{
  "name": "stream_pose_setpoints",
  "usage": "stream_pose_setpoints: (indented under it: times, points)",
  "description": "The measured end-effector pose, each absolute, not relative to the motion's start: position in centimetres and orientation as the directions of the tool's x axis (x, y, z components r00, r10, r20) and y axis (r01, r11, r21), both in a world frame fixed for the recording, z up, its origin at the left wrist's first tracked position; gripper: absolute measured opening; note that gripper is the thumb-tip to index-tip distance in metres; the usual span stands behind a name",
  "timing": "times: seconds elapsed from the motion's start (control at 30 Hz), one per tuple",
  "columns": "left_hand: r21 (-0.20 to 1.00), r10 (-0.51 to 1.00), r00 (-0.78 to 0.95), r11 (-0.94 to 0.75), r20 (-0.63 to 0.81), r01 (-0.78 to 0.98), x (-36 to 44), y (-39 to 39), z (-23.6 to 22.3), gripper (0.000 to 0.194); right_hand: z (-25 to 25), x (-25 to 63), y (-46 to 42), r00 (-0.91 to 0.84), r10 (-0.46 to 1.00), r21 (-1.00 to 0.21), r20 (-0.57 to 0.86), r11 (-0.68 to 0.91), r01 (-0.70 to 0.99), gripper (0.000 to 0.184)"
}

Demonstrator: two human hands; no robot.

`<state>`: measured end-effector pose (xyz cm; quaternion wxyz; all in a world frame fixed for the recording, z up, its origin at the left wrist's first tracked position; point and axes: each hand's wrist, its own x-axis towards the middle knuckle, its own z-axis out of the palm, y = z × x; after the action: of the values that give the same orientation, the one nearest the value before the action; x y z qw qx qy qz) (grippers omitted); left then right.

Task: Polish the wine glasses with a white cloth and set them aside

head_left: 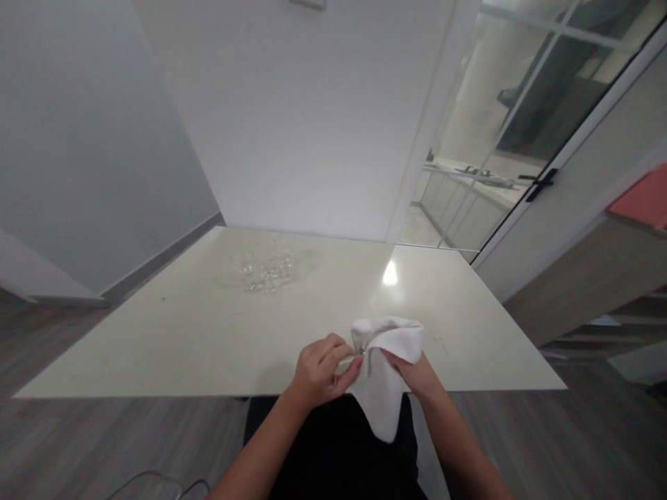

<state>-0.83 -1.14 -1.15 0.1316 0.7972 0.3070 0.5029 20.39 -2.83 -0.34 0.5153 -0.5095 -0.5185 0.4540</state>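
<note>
My left hand (pixel 324 368) is closed in a pinch, thumb against fingertips, on a small clear, shiny piece (pixel 361 352) at the edge of a white cloth (pixel 388 347). The cloth is bunched in my right hand (pixel 414 371), whose fingers are mostly covered by its folds. One corner hangs down past the table's front edge over my lap. The small piece is partly hidden, so its exact kind is unclear. Farther back, left of centre, lies a loose heap of clear, glinting pieces (pixel 268 269) that look like glass or plastic.
The glossy pale table (pixel 182 340) reaches back to a white wall. A glazed door with a black handle (pixel 542 185) stands at the right, with a wooden cabinet (pixel 588 278) near it. A dark cable (pixel 151 474) lies on the floor at lower left.
</note>
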Motion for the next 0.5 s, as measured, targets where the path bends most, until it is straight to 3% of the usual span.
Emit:
stream_pose_setpoints:
  times: [0.1, 0.17, 0.27, 0.33, 0.43, 0.5]
  points:
    - [0.852, 0.873, 0.151, -0.486, 0.464, 0.195, -0.1, -0.7, -0.2, 0.013, 1.9, 20.2, -3.3, -0.022, 0.965, -0.961, 0.261, 0.262, 0.086, 0.049]
    - [0.961, 0.957, 0.125, -0.270, 0.261, 0.062, 0.0, -0.2, 0.3, 0.021, 3.4, 19.8, -3.5, -0.167, 0.911, -0.897, 0.377, 0.404, 0.180, 0.047]
    - [0.995, 0.978, 0.186, -0.089, 0.094, -0.035, -0.3, 0.7, 0.6, 0.029, 4.4, 19.2, -3.6, -0.268, 0.848, -0.825, 0.457, 0.517, 0.228, 0.047]
    - [0.997, 0.976, 0.215, -0.030, 0.043, -0.065, -0.6, 1.0, 0.6, 0.030, 3.7, 19.2, -3.6, -0.272, 0.850, -0.838, 0.452, 0.509, 0.196, 0.050]
    - [0.995, 0.970, 0.244, 0.030, -0.005, -0.100, -0.8, 1.0, 0.6, 0.031, 0.9, 20.0, -3.5, -0.163, 0.926, -0.930, 0.342, 0.358, 0.086, 0.054]
    - [0.992, 0.968, 0.251, 0.050, -0.020, -0.116, -0.7, 0.9, 0.6, 0.032, -0.9, 20.6, -3.5, 0.033, 0.975, -0.975, 0.220, 0.220, -0.016, 0.048]
